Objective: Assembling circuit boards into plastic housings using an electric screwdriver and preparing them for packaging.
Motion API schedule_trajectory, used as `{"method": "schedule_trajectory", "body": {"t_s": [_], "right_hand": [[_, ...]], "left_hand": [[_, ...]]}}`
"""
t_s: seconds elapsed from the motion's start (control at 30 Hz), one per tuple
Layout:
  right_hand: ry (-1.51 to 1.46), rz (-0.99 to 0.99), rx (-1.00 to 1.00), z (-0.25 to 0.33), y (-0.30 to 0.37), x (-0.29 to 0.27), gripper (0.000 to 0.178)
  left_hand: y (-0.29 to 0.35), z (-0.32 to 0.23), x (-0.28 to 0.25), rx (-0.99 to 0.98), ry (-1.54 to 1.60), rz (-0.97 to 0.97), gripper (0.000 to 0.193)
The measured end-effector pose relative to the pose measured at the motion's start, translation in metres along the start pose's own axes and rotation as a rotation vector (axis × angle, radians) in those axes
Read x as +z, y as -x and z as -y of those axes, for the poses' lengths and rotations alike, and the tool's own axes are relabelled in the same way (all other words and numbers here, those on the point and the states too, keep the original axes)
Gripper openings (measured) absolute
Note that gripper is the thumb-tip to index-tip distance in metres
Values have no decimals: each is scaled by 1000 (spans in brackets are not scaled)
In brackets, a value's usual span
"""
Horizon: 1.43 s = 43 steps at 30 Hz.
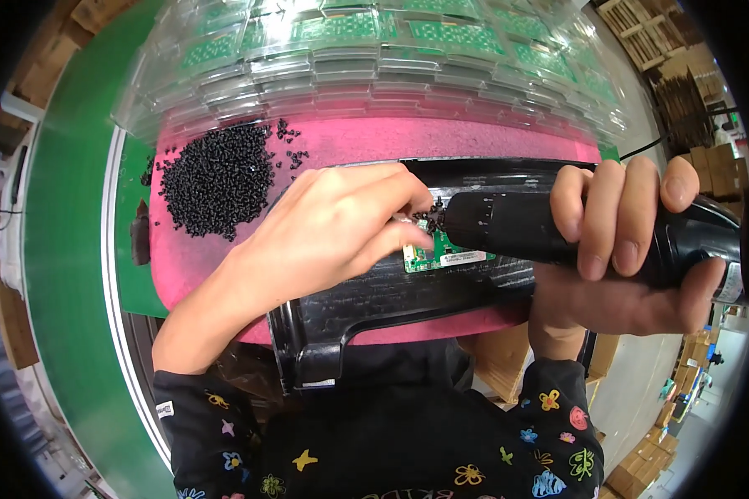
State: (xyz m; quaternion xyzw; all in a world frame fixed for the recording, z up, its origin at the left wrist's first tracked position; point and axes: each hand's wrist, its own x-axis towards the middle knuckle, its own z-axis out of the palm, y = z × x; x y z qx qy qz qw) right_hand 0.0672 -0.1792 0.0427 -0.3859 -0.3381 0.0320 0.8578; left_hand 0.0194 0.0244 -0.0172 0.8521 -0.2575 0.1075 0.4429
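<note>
A black electric screwdriver (508,224) lies in my right hand (620,224), whose fingers wrap round its body; its nose points left. My left hand (333,224) reaches in from the left with thumb and forefinger curled round a few small black screws (431,218) at the screwdriver's nose. Beneath them sits a green circuit board (424,259) with a white label, partly hidden by my fingers and the tool. The board rests in a long glossy black plastic housing (374,291). The screwdriver's bit is hidden among the screws.
A large heap of black screws (216,179) lies on the pink mat (349,133) at the left, with loose ones beside it. Stacked clear plastic trays (374,83) holding green boards stand along the back. A dark tool handle (141,233) lies at the mat's left edge.
</note>
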Motion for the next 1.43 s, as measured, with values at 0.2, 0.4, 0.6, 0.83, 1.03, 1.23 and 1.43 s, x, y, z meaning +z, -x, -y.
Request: {"method": "schedule_trajectory", "body": {"t_s": [0.2,0.4,0.6,0.83,1.03,1.23,1.43], "right_hand": [[61,33,-29,-12,3,4,45],[120,158,46,-5,12,2,49],[64,126,-7,-15,13,1,47],[73,0,-43,-9,16,5,48],[219,88,139,-5,21,8,47],[243,102,179,-13,26,16,47],[199,360,207,-19,18,13,54]], "left_hand": [[7,-1,-1,62,-211,-115,14],[5,-2,-1,83,-127,-88,10],[7,3,-4,-21,49,64,20],[6,2,-2,85,-95,-29,13],[3,8,-4,-20,-144,-65,7],[6,13,-2,-23,-96,-90,13],[8,-2,-5,-131,-143,-15,12]]}}
